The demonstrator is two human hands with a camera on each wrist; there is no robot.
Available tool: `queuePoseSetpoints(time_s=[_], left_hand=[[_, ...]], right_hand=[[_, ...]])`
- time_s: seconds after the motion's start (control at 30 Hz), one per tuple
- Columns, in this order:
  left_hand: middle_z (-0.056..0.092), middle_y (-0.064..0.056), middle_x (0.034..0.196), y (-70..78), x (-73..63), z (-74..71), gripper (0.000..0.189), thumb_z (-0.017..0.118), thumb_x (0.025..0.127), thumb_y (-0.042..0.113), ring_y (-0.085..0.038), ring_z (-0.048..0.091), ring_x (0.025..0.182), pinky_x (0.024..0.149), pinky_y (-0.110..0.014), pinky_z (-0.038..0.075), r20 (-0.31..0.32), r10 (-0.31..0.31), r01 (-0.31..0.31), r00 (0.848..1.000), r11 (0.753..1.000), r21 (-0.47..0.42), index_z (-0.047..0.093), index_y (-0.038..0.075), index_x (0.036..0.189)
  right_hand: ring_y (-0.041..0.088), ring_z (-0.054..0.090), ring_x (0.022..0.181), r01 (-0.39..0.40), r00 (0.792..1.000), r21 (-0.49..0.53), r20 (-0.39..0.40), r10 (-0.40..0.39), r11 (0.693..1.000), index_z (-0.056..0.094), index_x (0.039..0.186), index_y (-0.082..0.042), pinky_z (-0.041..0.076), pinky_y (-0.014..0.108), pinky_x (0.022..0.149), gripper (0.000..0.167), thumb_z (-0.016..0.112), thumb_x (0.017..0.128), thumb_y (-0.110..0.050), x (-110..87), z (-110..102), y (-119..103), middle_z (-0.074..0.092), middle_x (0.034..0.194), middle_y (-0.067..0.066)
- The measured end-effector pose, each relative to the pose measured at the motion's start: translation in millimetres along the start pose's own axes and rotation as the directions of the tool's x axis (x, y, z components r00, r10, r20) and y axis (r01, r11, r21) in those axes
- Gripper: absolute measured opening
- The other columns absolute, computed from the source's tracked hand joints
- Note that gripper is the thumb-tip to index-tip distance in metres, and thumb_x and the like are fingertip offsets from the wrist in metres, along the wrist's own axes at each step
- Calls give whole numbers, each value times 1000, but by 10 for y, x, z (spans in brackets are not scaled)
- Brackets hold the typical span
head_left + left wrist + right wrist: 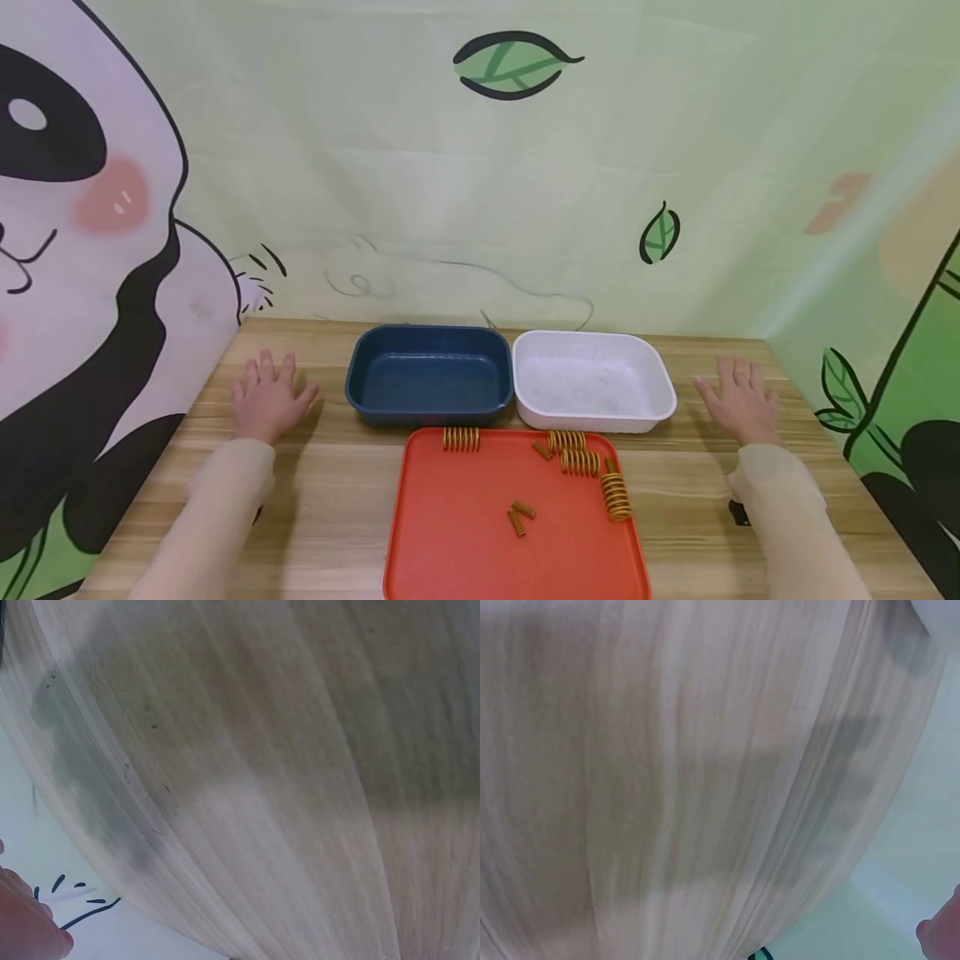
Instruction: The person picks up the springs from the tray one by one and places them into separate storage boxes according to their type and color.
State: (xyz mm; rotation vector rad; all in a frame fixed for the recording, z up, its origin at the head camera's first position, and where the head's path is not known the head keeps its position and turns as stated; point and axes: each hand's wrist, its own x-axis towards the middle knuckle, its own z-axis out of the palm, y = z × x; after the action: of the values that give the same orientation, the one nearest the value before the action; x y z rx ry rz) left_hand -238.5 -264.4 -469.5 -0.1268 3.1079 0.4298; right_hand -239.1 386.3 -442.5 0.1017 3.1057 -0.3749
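Note:
In the head view my left hand is held over the left side of the table, fingers spread and nothing in them. My right hand has its fingers spread likewise on the right side, also holding nothing. Between them a red tray carries several brass-coloured coil springs. A large spring lies at its top left edge; other large ones, like this spring, gather along the right side. Two small springs lie near the middle. Behind the tray stand a dark blue bin and a white bin.
The wooden table ends at a printed cloth backdrop with a panda and leaves. The two bins stand side by side, right behind the tray's far rim. Both wrist views show mostly table surface with hand shadows.

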Motion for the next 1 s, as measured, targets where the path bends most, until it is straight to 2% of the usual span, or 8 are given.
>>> queuePoseSetpoints(time_s=[0.27, 0.63, 1.0], left_hand=[[-7, -30, 142, -15, -33, -7, 74, 39, 87, 48, -51, 1, 127, 97, -65, 3, 23, 36, -36, 999, 999, 5, 15, 3, 140], [-6, -30, 142, -14, -139, -39, 73, 41, 88, 45, -50, -1, 128, 96, -66, 2, 44, 92, -92, 995, 996, -6, 14, 3, 140], [-2, -31, 142, 9, -200, -34, 72, 44, 86, 43, -50, 4, 127, 96, -67, 6, 31, 135, -136, 990, 991, 17, 18, 2, 140]], right_hand=[[45, -15, 129, 29, 1000, 23, -1, -29, 999, -3, 141, -2, -3, 68, 93, 79, 16, 88, -58, -6, -60, -104, -9, 142, 28], [45, -13, 129, 80, 996, 23, -40, -80, 996, -2, 141, -4, -1, 69, 93, 78, 17, 88, -58, -7, -58, -185, -6, 143, 27], [45, -7, 130, 126, 990, 35, -71, -124, 991, 3, 141, -3, 2, 69, 93, 71, 23, 91, -49, -52, 9, -257, 0, 143, 28]])
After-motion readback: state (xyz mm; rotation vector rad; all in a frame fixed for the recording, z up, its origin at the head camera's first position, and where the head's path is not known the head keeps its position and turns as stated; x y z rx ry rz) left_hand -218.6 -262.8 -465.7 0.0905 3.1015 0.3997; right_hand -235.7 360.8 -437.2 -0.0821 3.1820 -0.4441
